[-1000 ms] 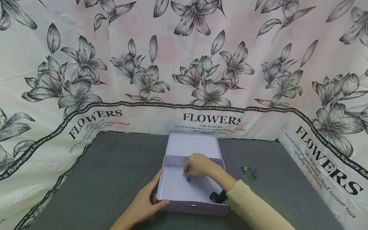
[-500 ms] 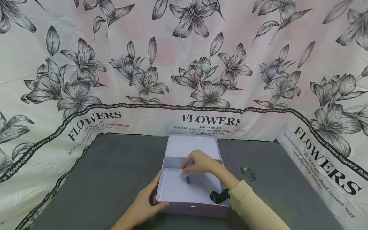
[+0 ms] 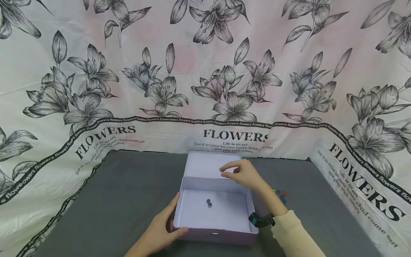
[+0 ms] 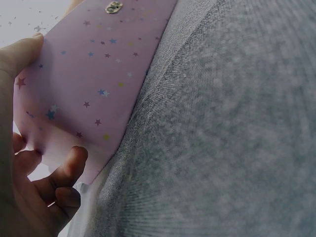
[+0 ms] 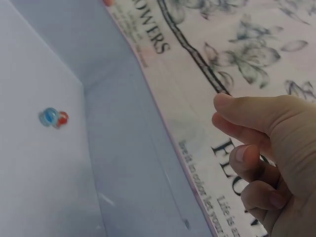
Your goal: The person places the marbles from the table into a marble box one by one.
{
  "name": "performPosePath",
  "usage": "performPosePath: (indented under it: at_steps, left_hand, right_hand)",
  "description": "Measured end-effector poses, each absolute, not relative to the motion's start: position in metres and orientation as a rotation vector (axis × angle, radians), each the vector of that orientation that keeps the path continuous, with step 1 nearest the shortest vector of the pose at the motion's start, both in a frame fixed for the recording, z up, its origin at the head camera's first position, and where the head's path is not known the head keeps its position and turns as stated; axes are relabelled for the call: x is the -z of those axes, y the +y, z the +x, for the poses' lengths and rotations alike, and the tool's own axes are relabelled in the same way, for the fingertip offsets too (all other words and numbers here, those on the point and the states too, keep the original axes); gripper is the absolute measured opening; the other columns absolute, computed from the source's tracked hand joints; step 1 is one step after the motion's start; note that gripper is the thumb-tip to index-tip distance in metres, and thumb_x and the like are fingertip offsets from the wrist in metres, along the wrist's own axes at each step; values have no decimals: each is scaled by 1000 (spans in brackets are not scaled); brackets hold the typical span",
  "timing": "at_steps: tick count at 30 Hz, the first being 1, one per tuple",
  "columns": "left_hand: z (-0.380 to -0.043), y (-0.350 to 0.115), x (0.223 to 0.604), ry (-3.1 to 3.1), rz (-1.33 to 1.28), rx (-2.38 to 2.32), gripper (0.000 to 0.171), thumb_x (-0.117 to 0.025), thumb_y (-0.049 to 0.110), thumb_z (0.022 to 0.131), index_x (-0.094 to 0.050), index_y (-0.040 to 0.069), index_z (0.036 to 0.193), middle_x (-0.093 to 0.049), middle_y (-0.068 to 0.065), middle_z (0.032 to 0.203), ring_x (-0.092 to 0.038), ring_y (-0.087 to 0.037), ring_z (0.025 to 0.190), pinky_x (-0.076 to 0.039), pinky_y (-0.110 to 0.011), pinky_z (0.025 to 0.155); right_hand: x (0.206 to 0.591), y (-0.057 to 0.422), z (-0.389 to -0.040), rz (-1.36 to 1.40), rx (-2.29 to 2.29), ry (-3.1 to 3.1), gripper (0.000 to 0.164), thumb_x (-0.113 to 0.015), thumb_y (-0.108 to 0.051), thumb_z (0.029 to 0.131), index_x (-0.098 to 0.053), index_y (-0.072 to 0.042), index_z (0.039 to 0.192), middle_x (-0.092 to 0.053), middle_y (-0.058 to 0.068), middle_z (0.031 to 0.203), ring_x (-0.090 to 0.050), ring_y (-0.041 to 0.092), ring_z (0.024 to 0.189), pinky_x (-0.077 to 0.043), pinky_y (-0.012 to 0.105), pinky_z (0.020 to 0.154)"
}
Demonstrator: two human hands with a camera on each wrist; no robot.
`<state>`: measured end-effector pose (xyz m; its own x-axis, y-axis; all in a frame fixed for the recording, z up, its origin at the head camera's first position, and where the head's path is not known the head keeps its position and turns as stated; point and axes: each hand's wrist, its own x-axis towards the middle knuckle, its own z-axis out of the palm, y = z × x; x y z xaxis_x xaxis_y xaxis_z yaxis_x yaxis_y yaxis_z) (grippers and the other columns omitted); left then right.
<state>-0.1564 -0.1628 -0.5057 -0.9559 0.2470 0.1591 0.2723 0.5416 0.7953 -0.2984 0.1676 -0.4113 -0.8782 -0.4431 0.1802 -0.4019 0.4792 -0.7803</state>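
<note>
An open pale lilac box [image 3: 234,237] sits on the grey table with its lid [image 3: 203,164] tipped back. At its front left corner my left hand [image 3: 160,225] grips the box, thumb over the front rim and fingers along the side. The left wrist view shows the star-printed outer wall [image 4: 94,74]. Inside lie a blue glassy marble [image 3: 209,205] and a red one [image 3: 208,201] touching it. Above the box's back right part hovers my right hand [image 3: 244,174], fingers bent and thumb apart from the index finger, holding nothing. The right wrist view shows this hand [image 5: 276,158] beyond the box wall.
Right of the box, several small coloured marbles [image 3: 284,193] lie on the grey cloth [image 3: 321,207], partly hidden by the right forearm. A black band [image 3: 262,220] sits on the right wrist. A flower-printed curtain [image 3: 173,135] stands behind the table.
My right hand has risen out of the box and moved back and to the right. The red marble now lies beside the blue one. The left hand keeps its place.
</note>
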Motion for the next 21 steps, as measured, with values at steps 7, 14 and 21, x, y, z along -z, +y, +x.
performPosePath:
  at_steps: [7, 14, 21]
  left_hand:
    - [-156, -162, 507, -2718, -473, 1382, 110, -88, 52, 84, -25, 26, 171, -35, -6, 171, -42, -27, 151, -41, -51, 119]
    - [-157, -161, 507, -2720, -478, 1397, 110, -87, 53, 84, -24, 28, 171, -34, -3, 172, -41, -26, 152, -40, -50, 120]
    - [-154, -163, 507, -2729, -457, 1399, 110, -88, 52, 84, -24, 28, 171, -35, -4, 171, -44, -25, 149, -43, -46, 118]
  right_hand:
    - [415, 204, -287, -604, 1530, 2759, 24, -82, -22, 95, -82, -7, 114, -78, 10, 96, -48, 8, 53, -41, 25, 50]
    - [423, 242, -280, -515, 1579, 2842, 28, -81, -22, 96, -81, -7, 119, -78, 17, 117, -54, 8, 55, -48, 28, 51]
    - [431, 270, -270, -378, 1599, 2852, 33, -80, -26, 98, -78, -4, 123, -70, 5, 75, -43, 8, 49, -46, 31, 49]
